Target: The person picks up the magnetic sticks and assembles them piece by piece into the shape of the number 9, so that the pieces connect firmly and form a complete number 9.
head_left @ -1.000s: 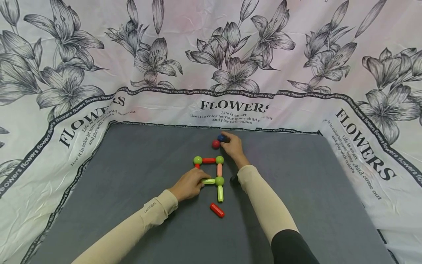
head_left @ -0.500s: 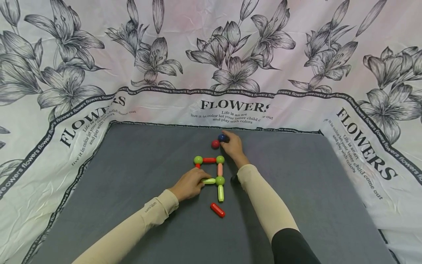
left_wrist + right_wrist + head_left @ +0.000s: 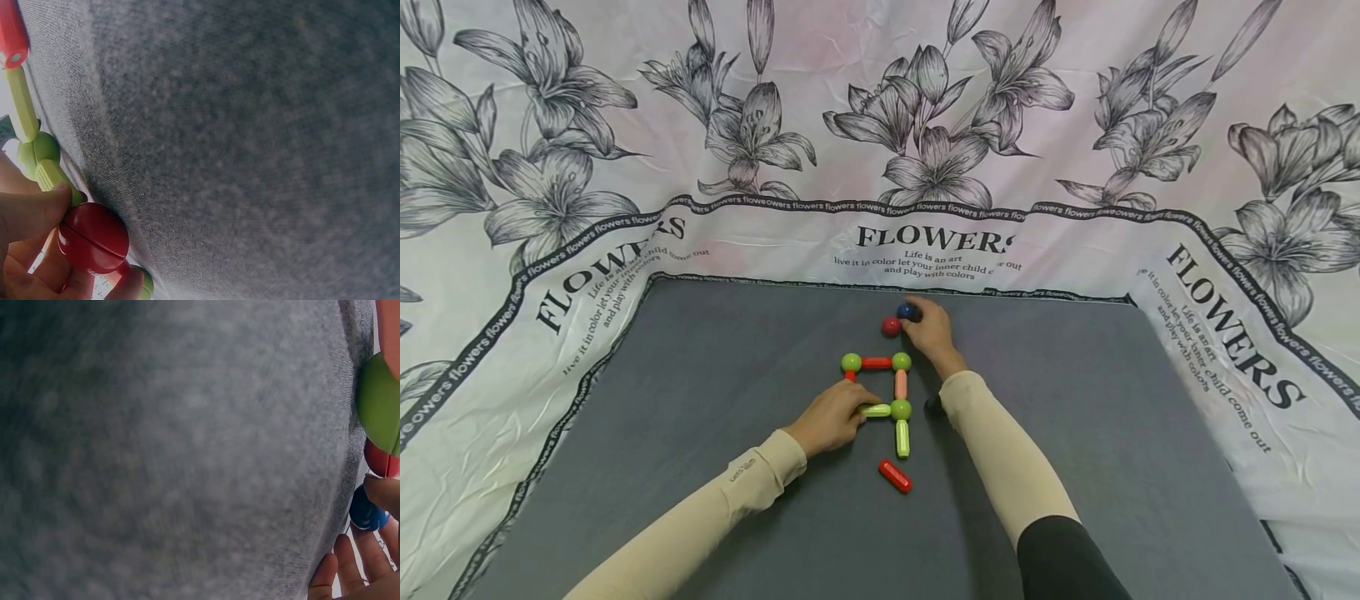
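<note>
My left hand (image 3: 827,419) grips a dark red ball (image 3: 94,239) at one corner of a flat ball-and-rod frame, its thumb also against a yellow-green rod (image 3: 50,175). In the head view the hand covers that corner. Green balls (image 3: 900,362) mark the other corners, joined by a red rod (image 3: 876,363) and a pink rod (image 3: 901,385). Another yellow-green rod (image 3: 902,438) sticks out toward the person. Beyond the frame, my right hand (image 3: 931,332) pinches a blue ball (image 3: 367,511) between thumb and fingers. A red ball (image 3: 891,326) sits close beside it.
A loose red rod (image 3: 896,476) lies on the grey tabletop (image 3: 737,350), just in front of the frame. Flower-printed cloth (image 3: 925,267) stands up along the back and sides. A small dark object (image 3: 934,407) shows beside the right cuff.
</note>
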A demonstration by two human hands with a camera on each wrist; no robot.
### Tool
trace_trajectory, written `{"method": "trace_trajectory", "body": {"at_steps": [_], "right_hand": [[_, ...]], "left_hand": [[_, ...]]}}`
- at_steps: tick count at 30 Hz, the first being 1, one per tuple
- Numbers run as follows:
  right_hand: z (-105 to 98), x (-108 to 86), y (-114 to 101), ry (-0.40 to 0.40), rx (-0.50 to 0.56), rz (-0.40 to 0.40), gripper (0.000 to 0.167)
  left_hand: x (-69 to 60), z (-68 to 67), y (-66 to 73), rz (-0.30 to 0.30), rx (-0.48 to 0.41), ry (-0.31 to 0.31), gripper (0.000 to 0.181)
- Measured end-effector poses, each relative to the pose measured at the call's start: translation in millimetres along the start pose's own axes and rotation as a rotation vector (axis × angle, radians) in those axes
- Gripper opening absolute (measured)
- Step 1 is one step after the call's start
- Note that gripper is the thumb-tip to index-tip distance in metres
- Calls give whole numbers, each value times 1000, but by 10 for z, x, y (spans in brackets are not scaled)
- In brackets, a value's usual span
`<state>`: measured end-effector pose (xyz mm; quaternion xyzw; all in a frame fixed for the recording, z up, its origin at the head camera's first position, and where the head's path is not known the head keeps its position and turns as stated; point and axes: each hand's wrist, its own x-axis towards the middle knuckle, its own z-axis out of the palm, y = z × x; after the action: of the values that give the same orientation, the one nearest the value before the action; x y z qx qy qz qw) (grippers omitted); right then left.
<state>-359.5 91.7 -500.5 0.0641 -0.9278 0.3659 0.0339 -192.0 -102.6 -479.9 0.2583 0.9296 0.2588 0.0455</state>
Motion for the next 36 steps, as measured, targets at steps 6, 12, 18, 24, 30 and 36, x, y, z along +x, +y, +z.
{"method": "trace_trajectory", "body": {"at_steps": [6, 12, 18, 24, 30, 36], "right_hand": [[-9, -18, -1, 29, 92, 43, 47], [-75, -64, 27, 65, 202, 90, 46], [-161, -126, 21, 76, 442, 198, 48], [-242, -276, 36, 25, 569, 305, 50], [-319, -505, 50, 11, 603, 323, 49], [-409, -794, 0, 15, 620, 306, 47]], "left_hand": [[-2, -5, -7, 12, -1, 5, 32], [0, -2, 25, 23, -13, 10, 32], [3, -3, 30, 0, -23, 6, 32], [4, 8, 9, -13, -29, -1, 33], [13, 10, 17, -29, -43, -5, 34], [7, 12, 62, -28, -70, 15, 42]]}}
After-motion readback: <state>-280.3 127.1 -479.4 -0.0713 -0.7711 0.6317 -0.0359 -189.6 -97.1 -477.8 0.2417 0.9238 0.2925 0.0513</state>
